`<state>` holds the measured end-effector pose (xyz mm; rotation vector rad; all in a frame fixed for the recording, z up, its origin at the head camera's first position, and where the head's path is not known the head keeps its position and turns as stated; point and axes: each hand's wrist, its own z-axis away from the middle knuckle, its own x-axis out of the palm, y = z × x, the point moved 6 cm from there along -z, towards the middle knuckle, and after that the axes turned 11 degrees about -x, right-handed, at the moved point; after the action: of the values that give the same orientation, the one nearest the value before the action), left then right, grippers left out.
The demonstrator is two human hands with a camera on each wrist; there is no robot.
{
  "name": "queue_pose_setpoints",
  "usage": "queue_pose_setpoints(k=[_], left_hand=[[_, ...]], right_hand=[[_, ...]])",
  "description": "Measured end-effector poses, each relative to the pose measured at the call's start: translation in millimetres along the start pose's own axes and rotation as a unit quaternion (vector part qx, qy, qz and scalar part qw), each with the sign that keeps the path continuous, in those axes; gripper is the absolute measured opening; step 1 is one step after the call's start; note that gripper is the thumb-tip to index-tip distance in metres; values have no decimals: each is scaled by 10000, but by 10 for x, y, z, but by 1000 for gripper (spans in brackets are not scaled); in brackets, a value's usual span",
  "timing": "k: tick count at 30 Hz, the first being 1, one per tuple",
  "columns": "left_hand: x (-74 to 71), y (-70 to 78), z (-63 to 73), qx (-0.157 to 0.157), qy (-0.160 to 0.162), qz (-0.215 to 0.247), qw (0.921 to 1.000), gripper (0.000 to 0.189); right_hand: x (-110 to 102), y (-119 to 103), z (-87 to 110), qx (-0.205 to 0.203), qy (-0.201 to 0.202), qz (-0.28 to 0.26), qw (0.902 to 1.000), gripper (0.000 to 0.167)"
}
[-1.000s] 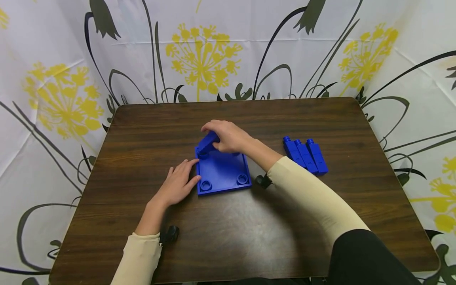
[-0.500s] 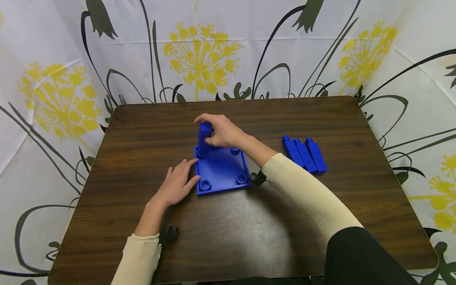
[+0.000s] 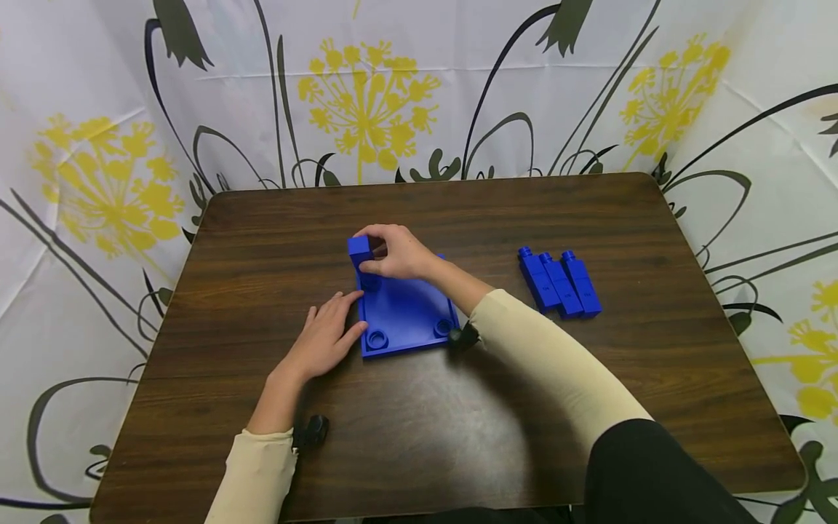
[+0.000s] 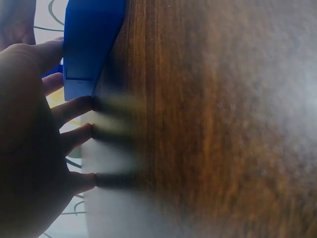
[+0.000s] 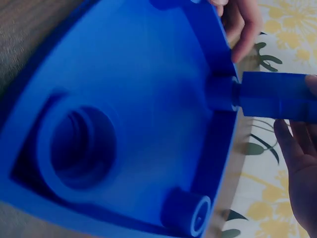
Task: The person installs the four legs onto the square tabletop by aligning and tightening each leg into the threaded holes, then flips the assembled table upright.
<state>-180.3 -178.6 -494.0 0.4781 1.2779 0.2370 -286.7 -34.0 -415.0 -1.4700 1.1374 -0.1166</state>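
A square blue panel (image 3: 407, 309) with a raised rim and round corner sockets lies on the table. My right hand (image 3: 401, 255) pinches a blue square-sided leg (image 3: 359, 247) between thumb and fingers. The leg stands nearly upright at the panel's far left corner. In the right wrist view, the leg's narrow round end (image 5: 237, 94) meets the corner socket (image 5: 220, 92); how deep it sits cannot be told. My left hand (image 3: 326, 335) lies with fingers spread, thumb and forefinger touching the panel's left edge. The left wrist view shows these fingers against the panel's side (image 4: 86, 54).
To the right, three more blue legs (image 3: 561, 285) lie side by side, round ends pointing away. The brown wooden table (image 3: 275, 240) reaches to a flower-patterned curtain (image 3: 249, 94) behind and at both sides. A black wrist camera (image 3: 316, 431) sits on the left wrist.
My right hand has swung the leg from leaning rightward, through upright, to a slight tilt leftward, over the same corner. The left hand and the panel have hardly moved.
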Motion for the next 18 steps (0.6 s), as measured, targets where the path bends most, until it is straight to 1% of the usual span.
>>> queue_pose_setpoints(k=[5, 9, 13, 18], left_hand=[[-2, 11, 7, 34, 25, -1, 10000, 60], [-5, 11, 13, 58, 48, 11, 10000, 60], [-2, 9, 10, 53, 45, -3, 10000, 60], [-6, 19, 9, 41, 20, 7, 10000, 60]], right_hand=[[67, 32, 25, 70, 90, -86, 9999, 44], [83, 47, 44, 75, 182, 92, 9998, 44], [99, 57, 65, 48, 133, 294, 9995, 49], [122, 73, 61, 9, 82, 408, 9991, 57]])
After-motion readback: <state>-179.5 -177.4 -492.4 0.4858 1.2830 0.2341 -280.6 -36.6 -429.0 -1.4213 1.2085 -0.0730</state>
